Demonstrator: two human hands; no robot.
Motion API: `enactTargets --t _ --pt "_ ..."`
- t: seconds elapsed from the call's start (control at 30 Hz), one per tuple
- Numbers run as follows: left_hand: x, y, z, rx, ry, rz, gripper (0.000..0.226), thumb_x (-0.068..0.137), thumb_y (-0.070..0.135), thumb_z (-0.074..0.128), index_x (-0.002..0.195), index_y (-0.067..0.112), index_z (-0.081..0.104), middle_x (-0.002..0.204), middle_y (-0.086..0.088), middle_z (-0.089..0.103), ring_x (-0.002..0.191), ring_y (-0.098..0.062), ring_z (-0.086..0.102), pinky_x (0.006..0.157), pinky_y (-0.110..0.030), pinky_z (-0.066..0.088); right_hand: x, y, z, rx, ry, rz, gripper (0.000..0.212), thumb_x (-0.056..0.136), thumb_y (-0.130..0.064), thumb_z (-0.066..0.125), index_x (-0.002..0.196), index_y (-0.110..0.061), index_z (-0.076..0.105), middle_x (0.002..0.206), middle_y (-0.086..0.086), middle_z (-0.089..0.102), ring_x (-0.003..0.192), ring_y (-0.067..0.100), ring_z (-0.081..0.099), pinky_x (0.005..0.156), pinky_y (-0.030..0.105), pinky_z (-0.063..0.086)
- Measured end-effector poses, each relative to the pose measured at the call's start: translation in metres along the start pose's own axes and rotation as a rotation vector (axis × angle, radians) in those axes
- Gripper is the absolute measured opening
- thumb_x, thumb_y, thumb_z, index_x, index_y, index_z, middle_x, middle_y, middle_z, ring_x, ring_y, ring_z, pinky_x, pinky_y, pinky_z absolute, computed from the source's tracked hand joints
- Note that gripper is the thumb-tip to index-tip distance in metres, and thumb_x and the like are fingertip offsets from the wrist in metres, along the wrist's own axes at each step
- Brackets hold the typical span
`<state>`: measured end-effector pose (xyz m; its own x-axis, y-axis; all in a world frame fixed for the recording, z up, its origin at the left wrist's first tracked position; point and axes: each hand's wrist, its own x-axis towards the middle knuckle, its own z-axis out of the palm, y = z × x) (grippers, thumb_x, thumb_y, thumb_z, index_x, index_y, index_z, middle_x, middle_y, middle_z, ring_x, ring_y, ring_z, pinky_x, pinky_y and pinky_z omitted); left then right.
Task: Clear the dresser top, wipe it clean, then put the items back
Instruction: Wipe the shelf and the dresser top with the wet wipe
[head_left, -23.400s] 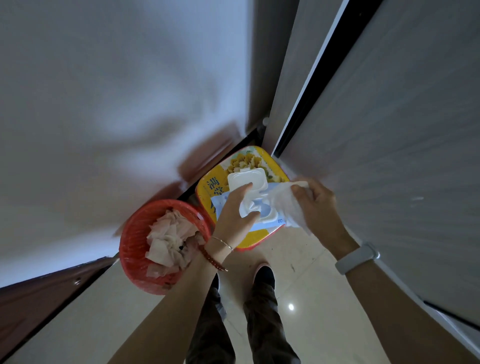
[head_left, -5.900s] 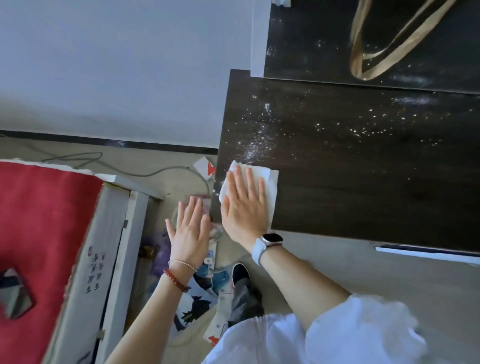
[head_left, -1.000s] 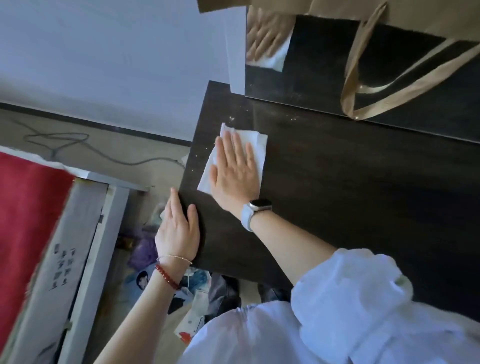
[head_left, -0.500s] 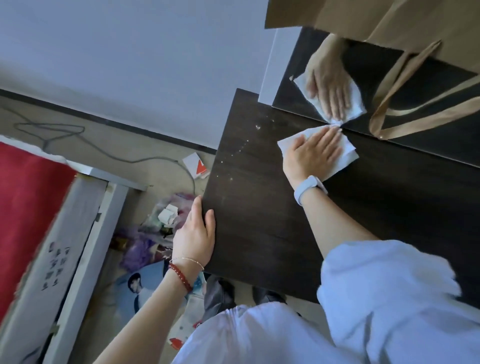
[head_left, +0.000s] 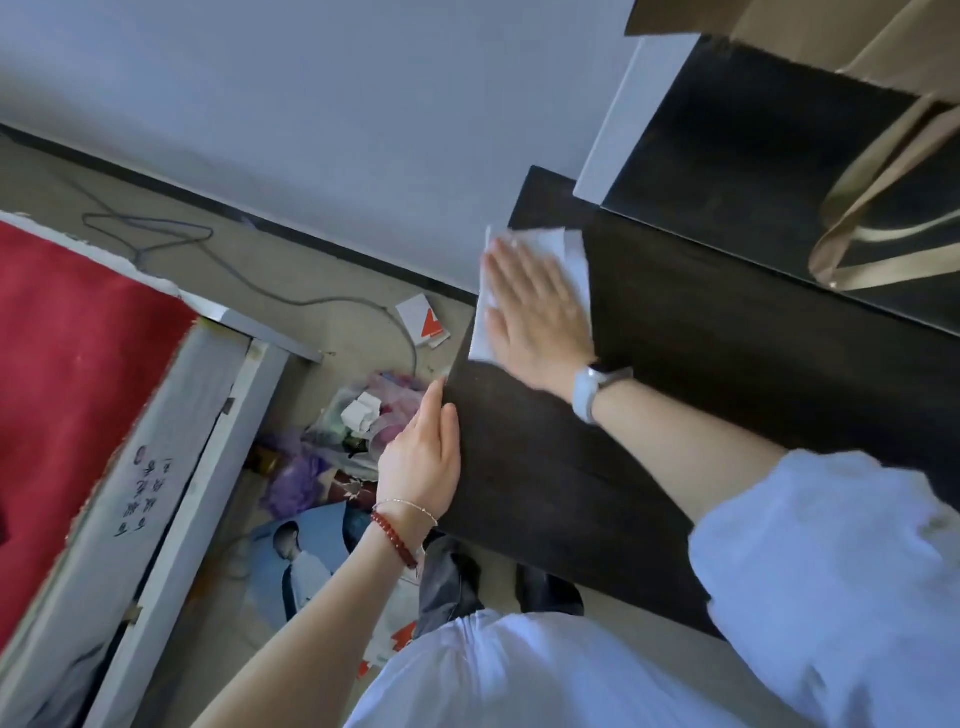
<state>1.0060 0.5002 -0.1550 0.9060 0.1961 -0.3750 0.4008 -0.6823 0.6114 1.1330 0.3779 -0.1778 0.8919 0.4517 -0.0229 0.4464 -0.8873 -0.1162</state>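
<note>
The dark wooden dresser top (head_left: 701, 364) fills the right of the head view. My right hand (head_left: 535, 312) lies flat, fingers spread, pressing a white wet wipe (head_left: 571, 254) onto the top's far left corner; part of the wipe hangs over the left edge. My left hand (head_left: 421, 457) rests flat against the dresser's left edge, nearer to me, fingers together, holding nothing. A mirror (head_left: 753, 171) stands along the back of the top.
A brown paper bag (head_left: 841, 47) with tan handles hangs over the mirror. On the floor to the left lie a bag of rubbish (head_left: 363, 415), printed pictures (head_left: 296, 561), a red-and-white card (head_left: 423, 322) and a cable (head_left: 291, 299). A red-covered bed (head_left: 67, 374) stands at far left.
My right hand has slid the wipe from beside the mirror leftwards to the far left corner of the top. My left hand stays at the left edge.
</note>
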Motion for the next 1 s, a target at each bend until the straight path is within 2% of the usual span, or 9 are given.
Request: enactTargets --t 0.17,0.27,0.4,0.5,0.63,0.73,0.83,0.93,1.0 --pt "-0.007 -0.003 -0.007 -0.261 0.100 -0.029 0.051 0.092 0.036 0.018 0.122 0.016 0.055 0.114 -0.018 0.064 0.106 -0.032 0.058 0.081 -0.028 0.039 -0.095 -0.035 -0.004 -0.038 -0.118 -0.412 0.057 0.093 -0.034 0.023 0.144 -0.010 0.019 0.153 0.006 0.020 0.142 0.021 0.013 0.113 0.041 0.009" --pt "-0.005 -0.002 -0.007 -0.317 0.115 -0.063 0.061 0.086 0.041 0.015 0.117 0.013 0.059 0.110 -0.018 0.065 0.106 -0.029 0.057 0.077 -0.020 0.033 -0.099 -0.020 -0.005 -0.008 -0.158 -0.515 0.055 0.092 -0.035 0.025 0.144 -0.017 0.020 0.153 0.000 0.023 0.141 0.019 0.014 0.114 0.039 0.009" --pt "-0.003 -0.006 -0.005 -0.308 0.098 -0.054 0.069 0.083 0.050 0.010 0.120 0.014 0.057 0.116 -0.010 0.061 0.110 -0.022 0.051 0.084 -0.015 0.028 -0.043 0.014 -0.002 -0.105 -0.053 -0.184 0.052 0.090 -0.032 0.026 0.140 -0.020 0.032 0.147 0.003 0.036 0.136 0.025 0.032 0.112 0.043 0.022" --pt "0.000 -0.007 -0.002 -0.484 0.109 -0.167 0.049 0.098 0.036 0.021 0.113 0.012 0.061 0.109 -0.004 0.060 0.108 -0.019 0.054 0.093 -0.024 0.036 -0.029 -0.005 -0.005 -0.025 0.002 0.138 0.054 0.090 -0.032 0.023 0.140 -0.014 0.032 0.147 0.007 0.036 0.136 0.025 0.032 0.112 0.044 0.026" --pt "0.000 -0.008 -0.011 -0.775 0.180 -0.278 0.035 0.100 0.022 0.024 0.103 0.012 0.057 0.107 -0.010 0.061 0.097 -0.017 0.060 0.085 -0.022 0.046 -0.093 -0.057 0.000 0.103 -0.047 -0.173 0.059 0.090 -0.033 0.024 0.142 -0.005 0.024 0.151 0.013 0.024 0.141 0.024 0.018 0.112 0.042 0.013" --pt "-0.009 -0.019 -0.014 -0.429 0.365 -0.134 0.029 0.096 0.018 0.032 0.111 0.010 0.055 0.115 -0.013 0.056 0.112 -0.027 0.051 0.096 -0.034 0.038 -0.119 -0.061 -0.009 0.479 -0.098 -0.199 0.057 0.088 -0.031 0.032 0.140 -0.008 0.031 0.149 0.008 0.030 0.140 0.019 0.022 0.115 0.035 0.013" --pt "-0.025 -0.017 -0.008 0.053 0.391 0.259 0.040 0.088 0.022 0.037 0.123 0.007 0.048 0.131 -0.017 0.050 0.126 -0.032 0.038 0.106 -0.042 0.026 -0.122 -0.047 -0.030 1.005 -0.039 0.163 0.052 0.090 -0.030 0.029 0.136 -0.008 0.037 0.144 0.007 0.040 0.135 0.010 0.030 0.113 0.024 0.023" --pt "-0.036 -0.001 0.014 0.433 0.123 0.673 0.047 0.088 0.032 0.039 0.133 0.019 0.039 0.144 -0.012 0.035 0.136 -0.033 0.018 0.111 -0.047 0.010 -0.136 -0.019 -0.036 0.893 0.173 0.391 0.048 0.090 -0.025 0.029 0.132 -0.008 0.043 0.140 0.009 0.045 0.134 0.011 0.032 0.111 0.018 0.025" --pt "-0.036 0.004 0.030 0.592 0.007 0.711 0.052 0.089 0.044 0.033 0.137 0.025 0.033 0.147 -0.010 0.031 0.139 -0.033 0.013 0.111 -0.048 0.006 -0.152 0.002 -0.031 0.714 0.211 0.429 0.049 0.089 -0.023 0.028 0.133 -0.007 0.041 0.142 0.011 0.042 0.136 0.016 0.028 0.113 0.023 0.022"
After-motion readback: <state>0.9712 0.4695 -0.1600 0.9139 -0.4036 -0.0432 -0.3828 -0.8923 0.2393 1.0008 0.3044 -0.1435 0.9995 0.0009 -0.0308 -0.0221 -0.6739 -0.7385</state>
